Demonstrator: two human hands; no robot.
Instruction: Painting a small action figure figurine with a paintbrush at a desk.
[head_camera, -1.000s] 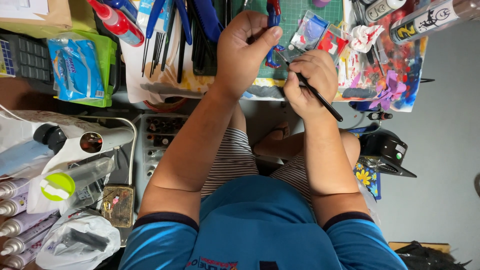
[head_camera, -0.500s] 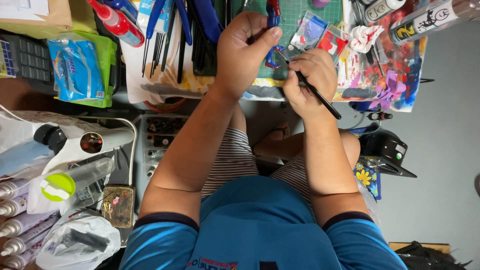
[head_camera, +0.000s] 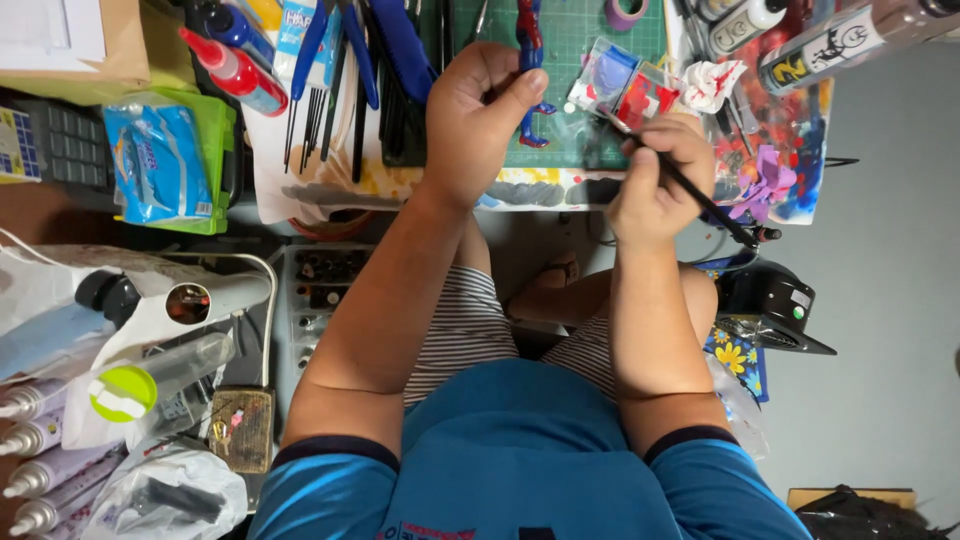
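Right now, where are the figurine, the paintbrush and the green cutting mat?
figurine (head_camera: 529, 50): head view, on its blue and red torso.
paintbrush (head_camera: 700, 196): head view, on its black handle.
green cutting mat (head_camera: 575, 60): head view, bare green surface.

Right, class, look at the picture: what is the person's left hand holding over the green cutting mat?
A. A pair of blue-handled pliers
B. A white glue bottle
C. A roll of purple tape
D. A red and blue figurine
D: the left hand grips a small red and blue figurine above the green cutting mat, while the right hand holds a thin black brush.
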